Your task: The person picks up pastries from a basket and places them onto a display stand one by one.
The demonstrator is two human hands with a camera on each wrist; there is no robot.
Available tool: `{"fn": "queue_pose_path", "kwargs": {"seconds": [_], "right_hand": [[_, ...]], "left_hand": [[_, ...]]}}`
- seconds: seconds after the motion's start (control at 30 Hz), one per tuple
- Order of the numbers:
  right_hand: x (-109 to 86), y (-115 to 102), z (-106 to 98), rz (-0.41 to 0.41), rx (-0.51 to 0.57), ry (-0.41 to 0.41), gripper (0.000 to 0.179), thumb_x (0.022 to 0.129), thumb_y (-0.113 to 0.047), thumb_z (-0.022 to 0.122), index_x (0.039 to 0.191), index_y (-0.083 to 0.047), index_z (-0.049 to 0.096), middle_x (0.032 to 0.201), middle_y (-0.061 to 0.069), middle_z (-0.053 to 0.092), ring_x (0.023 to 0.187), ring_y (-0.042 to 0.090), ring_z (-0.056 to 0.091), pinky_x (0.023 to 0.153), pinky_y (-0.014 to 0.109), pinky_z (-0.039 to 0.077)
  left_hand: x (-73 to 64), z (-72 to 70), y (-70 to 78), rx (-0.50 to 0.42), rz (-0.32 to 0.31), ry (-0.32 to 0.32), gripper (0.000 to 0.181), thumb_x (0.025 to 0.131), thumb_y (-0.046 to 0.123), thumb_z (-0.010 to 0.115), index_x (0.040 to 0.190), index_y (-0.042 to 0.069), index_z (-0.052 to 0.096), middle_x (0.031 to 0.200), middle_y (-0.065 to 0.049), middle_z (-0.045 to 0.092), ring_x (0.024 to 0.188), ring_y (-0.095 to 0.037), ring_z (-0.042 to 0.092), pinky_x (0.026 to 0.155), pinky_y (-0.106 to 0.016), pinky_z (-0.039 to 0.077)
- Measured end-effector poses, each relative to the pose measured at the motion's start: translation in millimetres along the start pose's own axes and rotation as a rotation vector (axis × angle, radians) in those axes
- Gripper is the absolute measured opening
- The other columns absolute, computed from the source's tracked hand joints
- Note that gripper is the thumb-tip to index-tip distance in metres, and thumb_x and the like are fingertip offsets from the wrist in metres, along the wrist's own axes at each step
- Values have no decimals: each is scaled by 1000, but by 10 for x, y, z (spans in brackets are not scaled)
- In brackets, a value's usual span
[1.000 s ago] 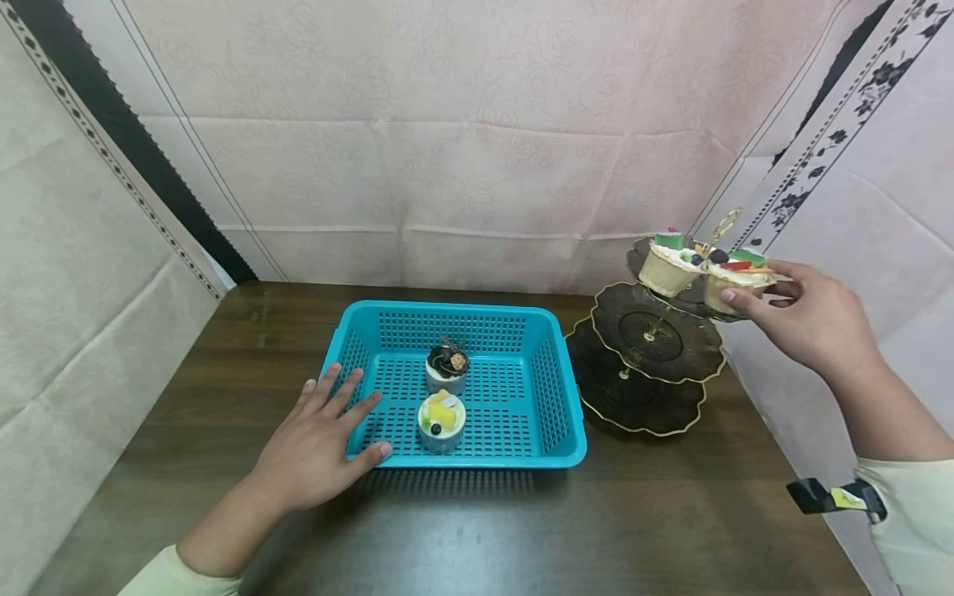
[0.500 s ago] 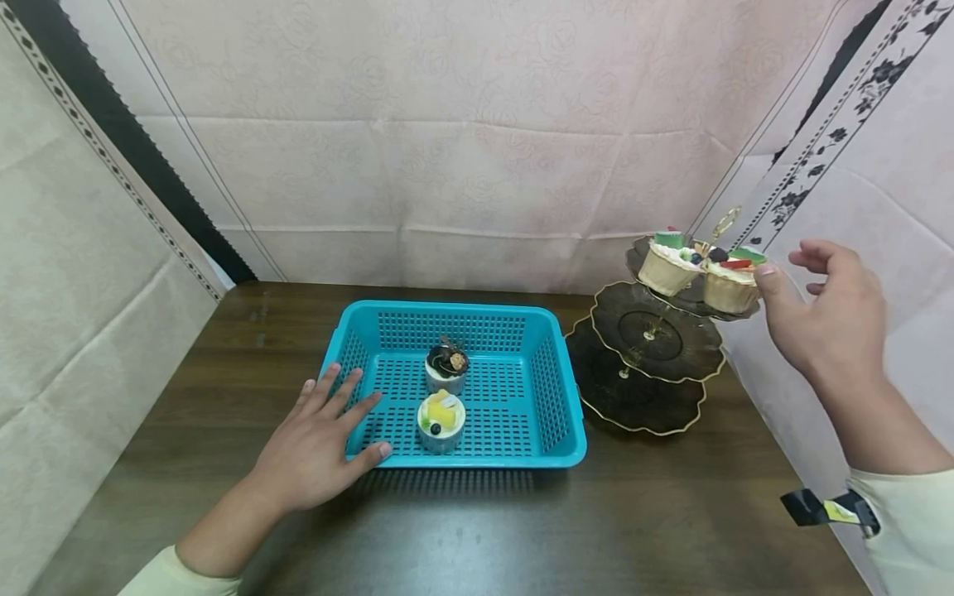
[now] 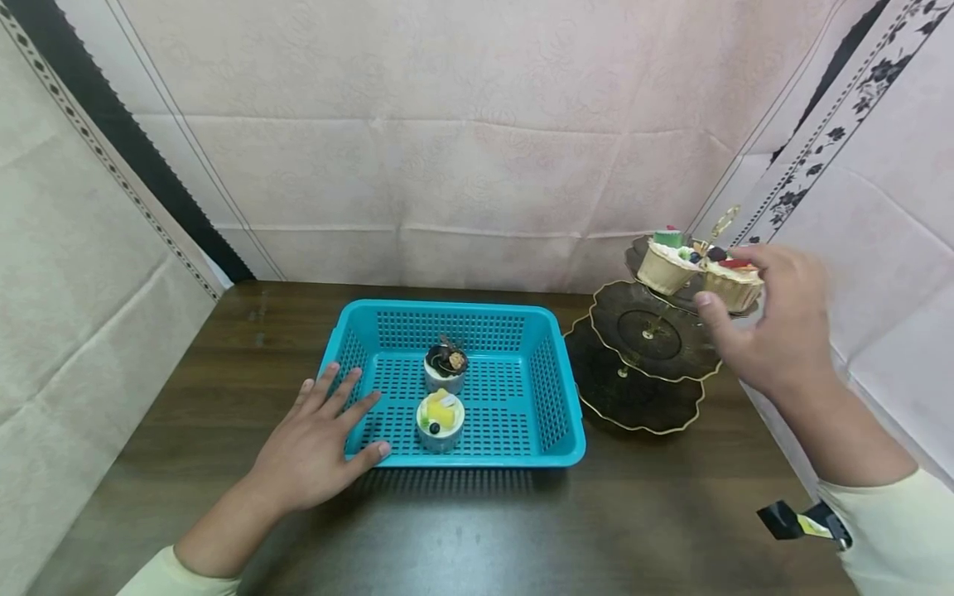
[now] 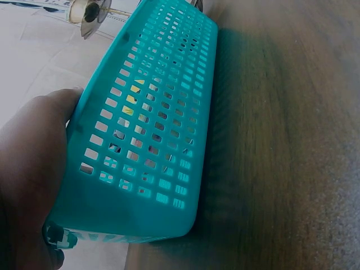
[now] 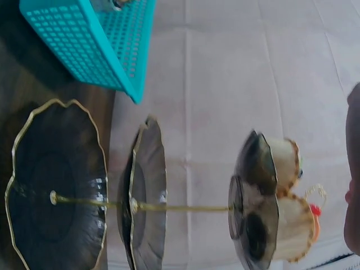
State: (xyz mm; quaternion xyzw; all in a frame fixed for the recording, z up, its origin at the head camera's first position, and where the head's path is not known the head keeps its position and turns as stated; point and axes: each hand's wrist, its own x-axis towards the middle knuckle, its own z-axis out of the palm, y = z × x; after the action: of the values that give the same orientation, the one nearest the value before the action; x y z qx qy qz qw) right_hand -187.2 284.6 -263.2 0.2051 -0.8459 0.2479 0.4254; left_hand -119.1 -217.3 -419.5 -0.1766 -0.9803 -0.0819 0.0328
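Note:
My left hand rests at the near left corner of a turquoise basket, fingers spread straight over the rim, thumb on the front edge. Two small cakes stand inside: a chocolate-topped one and, nearer, a yellow fruit-topped one. Beside the basket is a dark three-tier stand with wavy gold edges. Its top tier bears two fruit cupcakes, the left one and the right one. My right hand is by the right cupcake, thumb and fingers apart; in the right wrist view a gap shows between them.
The dark wooden table carries the basket and the stand. Pale patterned cloth hangs behind and along both sides. A gold ring handle rises from the stand's top.
My right hand lets go of the right cupcake, draws back to the right, then comes back left in front of the top tier. The left hand and basket stay put.

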Motion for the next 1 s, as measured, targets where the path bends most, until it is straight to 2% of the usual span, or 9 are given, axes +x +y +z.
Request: {"fn": "queue_pose_path", "kwargs": {"seconds": [0.07,0.17,0.33,0.4,0.47,0.53,0.63,0.83,1.0], "right_hand": [[-6,-46,51,-83,14,-47,61,81,-39,65,120,8,63,111,30,63,105,48,50,93,47,32],[-31,-118,99,-158,33,-149,58,85,-39,65,121,7,63,114,26,64,108,47,53,93,49,36],[-95,-222,188,-206,71,-340,54,90,-35,69,128,2,61,124,20,64,118,40,55,100,44,41],[-125,-257,252,-226,90,-393,53,90,-33,73,129,1,61,127,19,63,118,37,55,99,43,43],[-160,-296,320,-232,113,-443,54,87,-26,79,130,1,61,128,17,62,111,31,59,93,43,46],[-197,-338,390,-221,134,-493,58,82,-20,85,130,0,60,129,15,61,104,25,62,88,42,51],[-258,-401,495,-182,146,-561,62,81,-19,88,133,-1,59,131,12,59,95,20,63,79,41,57],[-350,-492,687,-56,194,-681,70,88,-29,84,143,-3,51,140,13,54,105,25,66,86,45,59],[-428,-534,855,12,249,-773,75,90,-36,81,149,-5,46,145,11,51,113,27,65,92,47,56]], "left_hand": [[-2,-6,1,1,-2,-1,87,96,80,31,155,18,48,167,-16,24,155,-41,3,120,-64,10],[-4,-8,2,3,-2,-2,88,95,81,31,155,19,48,167,-16,24,155,-40,3,120,-64,10],[-4,-4,2,4,-2,-7,89,95,81,30,155,19,48,167,-16,23,156,-40,2,121,-64,10],[-2,-7,4,3,-3,-8,89,95,81,30,155,19,48,167,-16,23,156,-40,2,121,-64,10],[2,-11,6,1,-3,-8,89,95,81,30,155,18,48,167,-16,24,156,-40,2,121,-64,10],[5,-13,6,0,-3,-9,89,95,81,30,155,18,47,167,-16,24,156,-40,2,121,-64,10],[11,-10,6,-2,-3,-9,89,95,81,30,156,19,47,167,-16,23,155,-40,2,121,-64,10],[18,5,-5,-11,5,4,86,96,78,34,156,18,46,167,-16,24,155,-40,3,121,-63,9],[9,13,-10,-13,2,4,87,96,80,33,156,18,46,167,-16,23,155,-40,3,121,-63,9]]}}
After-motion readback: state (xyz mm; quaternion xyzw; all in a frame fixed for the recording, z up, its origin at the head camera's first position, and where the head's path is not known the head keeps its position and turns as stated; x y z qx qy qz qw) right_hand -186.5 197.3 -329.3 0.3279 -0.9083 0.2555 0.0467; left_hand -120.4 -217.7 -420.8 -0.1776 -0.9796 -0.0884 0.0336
